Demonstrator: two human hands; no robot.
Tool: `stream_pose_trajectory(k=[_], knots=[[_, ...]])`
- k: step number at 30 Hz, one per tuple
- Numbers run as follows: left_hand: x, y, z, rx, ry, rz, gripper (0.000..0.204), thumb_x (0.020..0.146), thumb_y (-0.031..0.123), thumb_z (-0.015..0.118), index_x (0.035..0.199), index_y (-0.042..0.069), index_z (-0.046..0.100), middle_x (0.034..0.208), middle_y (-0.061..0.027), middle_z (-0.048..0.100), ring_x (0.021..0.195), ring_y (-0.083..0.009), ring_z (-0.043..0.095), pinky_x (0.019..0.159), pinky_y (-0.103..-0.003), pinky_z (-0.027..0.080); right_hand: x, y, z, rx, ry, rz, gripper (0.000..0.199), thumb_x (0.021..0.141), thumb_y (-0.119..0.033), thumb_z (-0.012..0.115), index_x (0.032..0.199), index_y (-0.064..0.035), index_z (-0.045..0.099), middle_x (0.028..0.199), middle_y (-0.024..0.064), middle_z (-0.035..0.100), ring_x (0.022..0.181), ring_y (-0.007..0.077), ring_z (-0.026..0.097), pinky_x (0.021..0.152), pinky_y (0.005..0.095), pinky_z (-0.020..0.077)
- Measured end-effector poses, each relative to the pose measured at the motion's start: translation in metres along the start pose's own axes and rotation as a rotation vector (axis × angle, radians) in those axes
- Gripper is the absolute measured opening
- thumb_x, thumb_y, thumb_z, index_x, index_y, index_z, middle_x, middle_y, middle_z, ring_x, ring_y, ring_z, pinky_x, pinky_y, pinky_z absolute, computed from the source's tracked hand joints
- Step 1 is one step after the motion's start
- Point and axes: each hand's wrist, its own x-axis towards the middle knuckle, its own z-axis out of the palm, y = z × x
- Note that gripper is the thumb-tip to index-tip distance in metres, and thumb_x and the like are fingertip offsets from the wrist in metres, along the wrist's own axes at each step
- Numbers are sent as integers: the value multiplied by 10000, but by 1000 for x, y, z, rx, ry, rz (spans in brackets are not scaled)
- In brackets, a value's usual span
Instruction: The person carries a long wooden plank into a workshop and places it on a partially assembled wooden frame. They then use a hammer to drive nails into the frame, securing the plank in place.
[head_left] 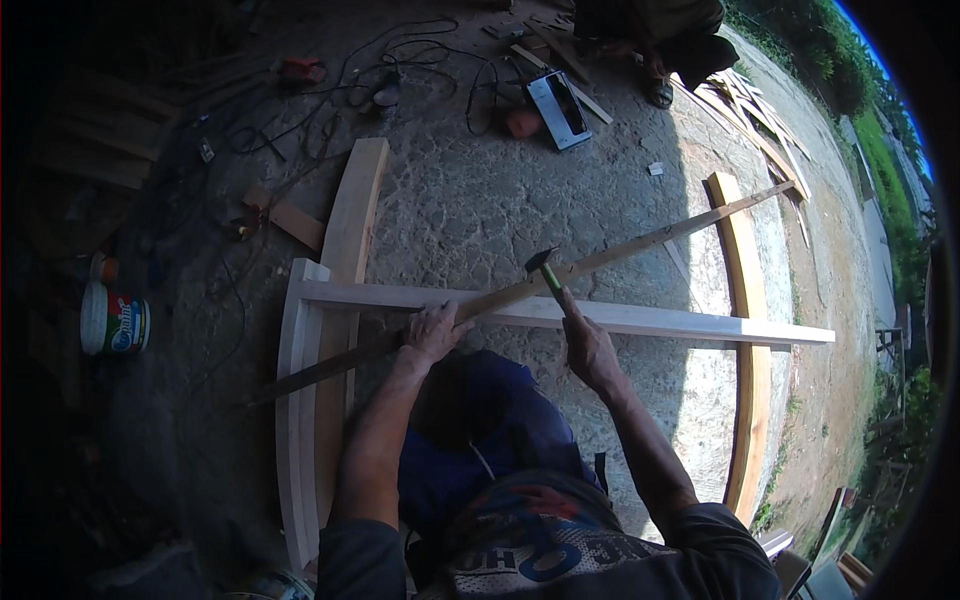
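Note:
My right hand point(592, 350) is closed round the green handle of a hammer point(552, 279). The hammer's dark head is raised beside a long, thin wooden strip point(690, 228). My left hand point(431, 333) is wrapped round that strip, left of the hammer. Running diagonally from lower left to upper right, the strip crosses over a pale squared beam point(640, 317). Under the beam's right part lies a thick timber point(738, 250). At its left end the beam meets a pale upright-lying piece point(294, 420), alongside another thick timber point(350, 220).
Far off, a person point(655, 45) crouches near a white-and-black box-like thing point(560, 110). Tangled black cables point(350, 85) lie on the concrete. A white bucket point(112, 320) stands at the left. Wooden strips point(755, 115) are piled at the far right.

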Motion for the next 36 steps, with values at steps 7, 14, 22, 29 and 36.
stream_pose_trajectory(k=[7,14,22,29,36], knots=[[-2,-3,-4,-44,-6,-22,453,937,492,676,1114,86,582,991,-196,726,1010,-433,690,828,-581,525,24,-41,-36,-187,-82,47,684,996,-54,445,1633,-179,232,939,278,648,803,481,652,718,564,487],[7,-2,4,-49,7,-7,458,928,500,686,1093,85,587,990,-193,729,996,-434,693,839,-580,520,40,-51,-61,-172,-49,-76,640,1028,-57,443,1628,-156,246,1108,347,668,888,476,699,751,546,540],[4,-2,5,-59,10,-12,453,934,504,677,1080,85,586,988,-186,732,988,-434,696,834,-574,520,41,-66,-64,-157,-160,138,655,1027,-49,439,1630,-210,240,1079,323,689,966,468,708,810,572,545],[1,-12,0,-30,69,4,472,915,529,688,1071,94,595,961,-169,733,960,-425,702,806,-568,529,60,-111,-94,-154,114,-194,700,1019,-16,484,1632,-247,237,1078,299,695,898,432,725,732,539,561],[12,-3,11,-23,100,40,473,910,531,692,1078,99,598,957,-175,732,956,-429,701,794,-575,532,48,-45,-53,-278,-155,52,755,993,26,469,1645,-220,177,1197,296,669,884,423,727,716,562,539]])
